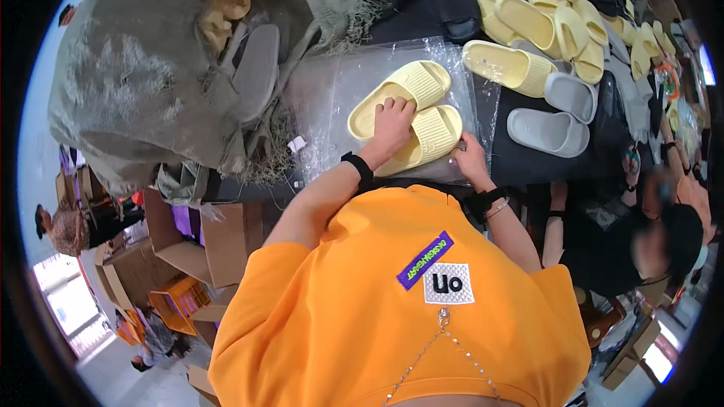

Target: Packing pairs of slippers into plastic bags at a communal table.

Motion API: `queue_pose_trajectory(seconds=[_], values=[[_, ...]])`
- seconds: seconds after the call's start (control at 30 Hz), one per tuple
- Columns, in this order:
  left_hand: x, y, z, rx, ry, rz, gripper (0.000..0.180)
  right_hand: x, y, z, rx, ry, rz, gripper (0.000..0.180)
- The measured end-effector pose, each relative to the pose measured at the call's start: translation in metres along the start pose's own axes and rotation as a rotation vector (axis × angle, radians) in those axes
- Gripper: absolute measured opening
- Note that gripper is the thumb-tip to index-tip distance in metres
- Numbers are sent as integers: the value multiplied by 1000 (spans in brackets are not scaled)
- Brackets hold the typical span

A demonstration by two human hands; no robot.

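Two pale yellow slide sandals (411, 105) lie side by side on a clear plastic bag (339, 98) on the dark table. My left hand (392, 122) presses down on top of the pair, fingers curled over the sandals. My right hand (466, 152) pinches the edge of the clear plastic bag just right of the near sandal. Both wrists wear black bands. My orange shirt fills the lower part of the view.
A heap of yellow sandals (543, 19) and grey sandals (554, 113) covers the table to the right. A large burlap sack (151, 68) sits on the left. Cardboard boxes (219, 241) stand below it. Another person in black (648, 234) sits at the right.
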State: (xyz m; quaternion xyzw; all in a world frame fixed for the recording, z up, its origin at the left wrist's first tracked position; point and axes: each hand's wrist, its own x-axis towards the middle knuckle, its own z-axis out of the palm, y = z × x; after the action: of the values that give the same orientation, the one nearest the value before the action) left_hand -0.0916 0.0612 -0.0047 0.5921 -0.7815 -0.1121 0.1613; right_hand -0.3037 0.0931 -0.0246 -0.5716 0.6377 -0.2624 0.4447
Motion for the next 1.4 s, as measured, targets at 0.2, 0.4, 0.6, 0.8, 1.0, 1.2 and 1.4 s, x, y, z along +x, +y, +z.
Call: queue_pose_trajectory(seconds=[0.2,0.4,0.6,0.8,1.0,1.2,1.4], values=[[-23,-48,-8,11,167,-38,30,-2,-11,-17,-102,-36,-114,38],[-61,-131,-49,191,111,-360,34,-17,-16,-15,-52,12,-245,34],[-57,-140,-85,101,312,-372,20,-44,-34,-27,62,77,-113,26],[-15,-58,-98,-186,350,-165,20,-38,-8,-13,200,208,-116,33],[-5,-22,-27,-128,19,39,35,-25,18,-3,18,32,-97,42],[-25,-22,-30,-54,16,56,32,-27,18,-10,-141,88,-222,40],[-26,-26,-21,-160,-25,-54,13,-18,3,-10,-121,13,-86,40]])
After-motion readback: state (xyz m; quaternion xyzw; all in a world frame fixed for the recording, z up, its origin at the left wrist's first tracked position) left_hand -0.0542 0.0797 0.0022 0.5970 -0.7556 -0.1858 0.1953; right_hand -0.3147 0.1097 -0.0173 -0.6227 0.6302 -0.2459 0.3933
